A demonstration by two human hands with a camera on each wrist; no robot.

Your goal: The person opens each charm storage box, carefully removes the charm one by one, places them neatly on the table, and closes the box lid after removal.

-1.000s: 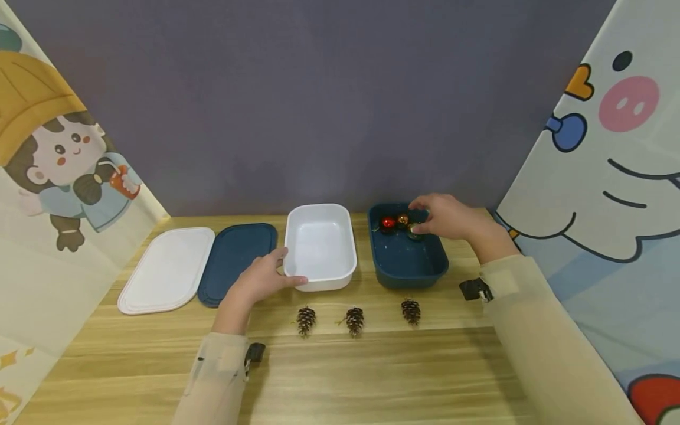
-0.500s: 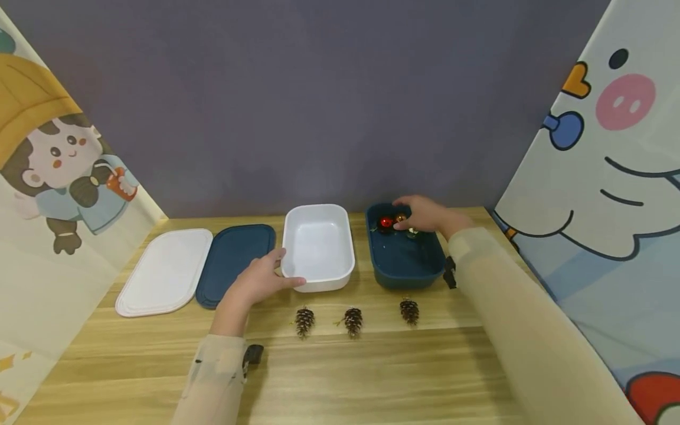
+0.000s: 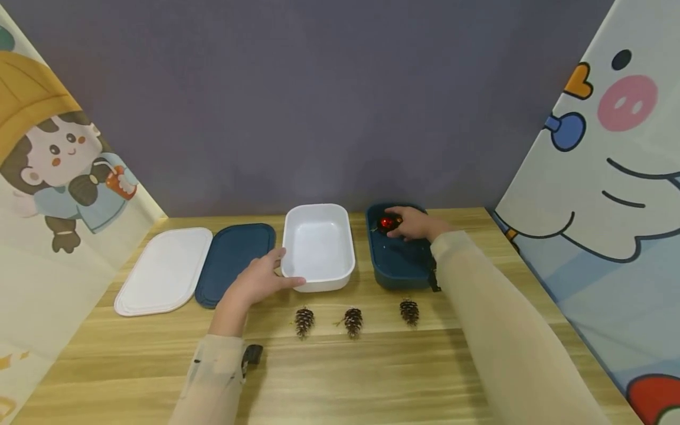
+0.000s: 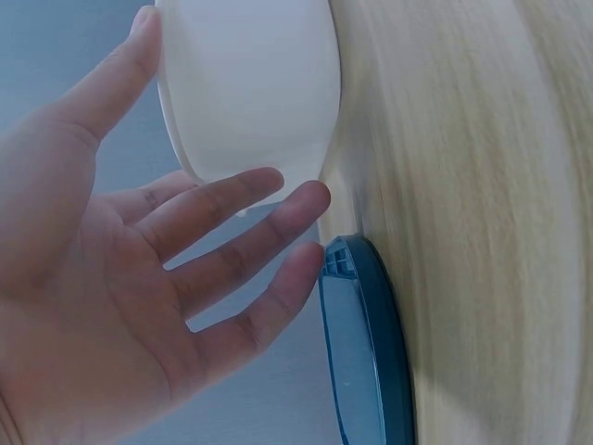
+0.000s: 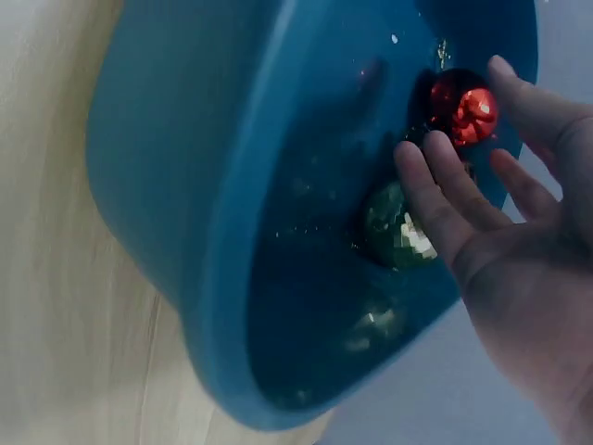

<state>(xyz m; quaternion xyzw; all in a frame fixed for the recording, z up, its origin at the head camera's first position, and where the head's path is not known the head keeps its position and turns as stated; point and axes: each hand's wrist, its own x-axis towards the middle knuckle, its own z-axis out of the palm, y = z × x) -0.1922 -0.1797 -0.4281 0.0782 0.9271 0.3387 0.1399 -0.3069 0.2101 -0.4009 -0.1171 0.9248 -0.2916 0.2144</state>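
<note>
Right hand (image 3: 416,224), fingers parted, at one red ball (image 5: 465,109) and one green ball (image 5: 395,226) in one blue box (image 3: 401,283), right; left hand (image 3: 260,278), spread wide, touching one white box (image 3: 326,284); three pinecones (image 3: 353,322) near; two lids (image 3: 163,271) left.

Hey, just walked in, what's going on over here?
Someone's right hand is inside the blue box, right at the red ball, not visibly gripping it. A greenish ball lies there too. The left hand is at the near left corner of the white box. Three pine cones lie on the table in front; the white lid and blue lid lie to the left.
</note>
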